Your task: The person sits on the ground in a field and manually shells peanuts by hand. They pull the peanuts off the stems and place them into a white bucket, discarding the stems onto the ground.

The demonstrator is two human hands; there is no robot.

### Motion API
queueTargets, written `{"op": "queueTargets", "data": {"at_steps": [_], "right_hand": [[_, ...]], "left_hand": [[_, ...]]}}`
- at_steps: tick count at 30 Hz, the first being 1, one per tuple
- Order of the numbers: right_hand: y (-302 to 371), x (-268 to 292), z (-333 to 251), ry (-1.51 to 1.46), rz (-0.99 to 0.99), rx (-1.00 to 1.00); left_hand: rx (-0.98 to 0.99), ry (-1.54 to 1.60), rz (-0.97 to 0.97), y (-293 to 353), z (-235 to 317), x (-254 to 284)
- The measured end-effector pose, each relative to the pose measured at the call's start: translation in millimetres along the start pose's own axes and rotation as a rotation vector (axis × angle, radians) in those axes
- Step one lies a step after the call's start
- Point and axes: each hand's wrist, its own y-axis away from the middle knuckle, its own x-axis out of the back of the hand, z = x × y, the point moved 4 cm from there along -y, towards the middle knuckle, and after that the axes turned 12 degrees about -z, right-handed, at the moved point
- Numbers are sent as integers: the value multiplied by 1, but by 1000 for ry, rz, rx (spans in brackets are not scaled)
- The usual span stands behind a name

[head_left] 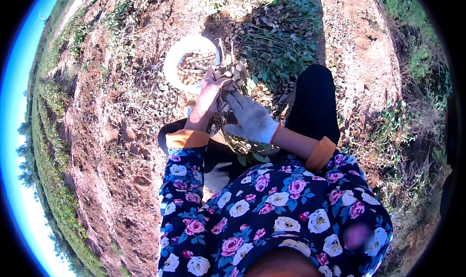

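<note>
A pulled-up peanut plant point(237, 72) lies between my hands, its roots and pale pods pointing away from me and its leafy stems trailing toward my lap. My bare left hand point(209, 93) closes its fingers on the pod end, right beside the bucket rim. In a whitish work glove, my right hand point(251, 119) rests over the stems with its back up. Its fingertips meet the plant next to my left fingers; its palm side is hidden. At the upper left of my hands stands a white bucket point(171, 66), partly filled with picked peanuts point(194, 66).
A heap of green peanut plants point(279, 46) lies beyond my right hand, partly in shadow. My dark-trousered right knee point(315, 97) rises beside it. Dry soil with leaf litter point(121, 131) spreads to the left, and weeds point(417, 117) grow along the right side.
</note>
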Motion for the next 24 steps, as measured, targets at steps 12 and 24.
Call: {"op": "queueTargets", "data": {"at_steps": [12, 24], "right_hand": [[-21, 18, 50, -1890, 289, -495], [-41, 14, 50, -1942, 235, -294]], "left_hand": [[55, 164, -120, 45, 23, -45], [127, 158, -22, 43, 8, -27]]}}
